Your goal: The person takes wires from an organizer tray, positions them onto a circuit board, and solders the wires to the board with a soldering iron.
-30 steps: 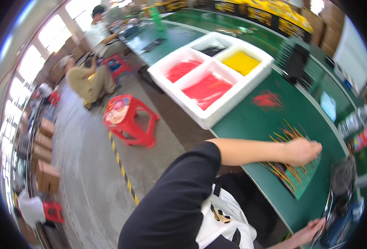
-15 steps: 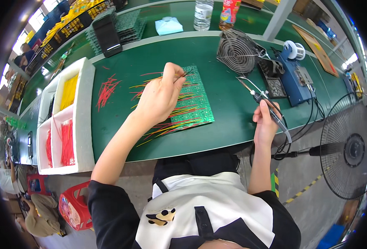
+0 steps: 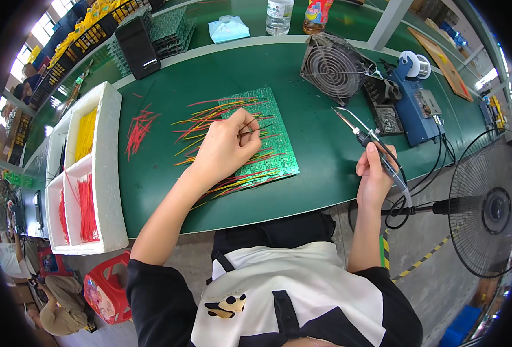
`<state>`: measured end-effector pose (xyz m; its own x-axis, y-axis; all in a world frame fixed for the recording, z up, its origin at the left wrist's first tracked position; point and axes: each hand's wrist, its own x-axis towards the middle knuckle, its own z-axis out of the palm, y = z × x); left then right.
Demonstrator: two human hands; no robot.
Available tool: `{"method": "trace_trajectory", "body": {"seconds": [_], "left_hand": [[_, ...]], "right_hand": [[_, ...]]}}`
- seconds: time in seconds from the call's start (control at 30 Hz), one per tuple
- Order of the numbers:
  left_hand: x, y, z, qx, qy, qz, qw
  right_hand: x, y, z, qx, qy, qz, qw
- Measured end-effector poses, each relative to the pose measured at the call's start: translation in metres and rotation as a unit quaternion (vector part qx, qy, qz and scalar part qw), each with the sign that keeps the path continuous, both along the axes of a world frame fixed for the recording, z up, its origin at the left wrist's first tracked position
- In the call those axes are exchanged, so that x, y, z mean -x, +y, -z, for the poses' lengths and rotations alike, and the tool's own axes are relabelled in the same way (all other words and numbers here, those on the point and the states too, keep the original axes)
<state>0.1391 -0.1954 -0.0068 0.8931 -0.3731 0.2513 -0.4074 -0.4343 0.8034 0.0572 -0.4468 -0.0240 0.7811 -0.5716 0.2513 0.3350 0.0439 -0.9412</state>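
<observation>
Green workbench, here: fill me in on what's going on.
A person sits at the workbench. The left hand is over a green circuit board, its fingers pinching a thin dark piece too small to identify. Red and yellow wires lie across the board, many sticking out past its left edge. The right hand holds a soldering iron, its tip off the board. To the left are loose red wires and a white foam tray.

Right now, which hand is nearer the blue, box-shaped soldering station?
Right. The right hand, gripping a pen-shaped soldering iron, is left of and in front of the station; the left hand is farther left, over the green, rectangular circuit board.
</observation>
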Motion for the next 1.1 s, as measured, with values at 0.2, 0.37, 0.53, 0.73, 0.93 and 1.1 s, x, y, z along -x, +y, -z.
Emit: {"method": "trace_trajectory", "body": {"seconds": [0.2, 0.37, 0.53, 0.73, 0.93, 1.1], "left_hand": [[0.003, 0.002, -0.003, 0.001, 0.023, 0.004, 1.0], [0.007, 0.002, -0.003, 0.072, 0.024, 0.02, 0.997], [0.008, 0.006, -0.006, 0.099, 0.053, 0.028, 0.993], [0.009, 0.005, -0.009, 0.074, 0.046, 0.018, 0.996], [0.007, 0.003, -0.003, -0.013, -0.111, -0.005, 0.994], [0.004, 0.002, 0.006, -0.024, -0.116, -0.012, 0.993]], "right_hand": [[-0.001, 0.005, -0.002, 0.028, 0.005, 0.016, 0.999], [-0.001, 0.004, -0.003, 0.02, 0.012, 0.01, 1.0], [-0.002, 0.001, 0.0, -0.002, -0.011, -0.005, 1.0], [-0.001, 0.0, 0.001, 0.011, -0.009, -0.005, 1.0], [-0.001, 0.002, 0.002, 0.022, 0.006, -0.003, 1.0], [-0.003, 0.006, -0.002, 0.046, 0.023, 0.014, 0.999]]}}
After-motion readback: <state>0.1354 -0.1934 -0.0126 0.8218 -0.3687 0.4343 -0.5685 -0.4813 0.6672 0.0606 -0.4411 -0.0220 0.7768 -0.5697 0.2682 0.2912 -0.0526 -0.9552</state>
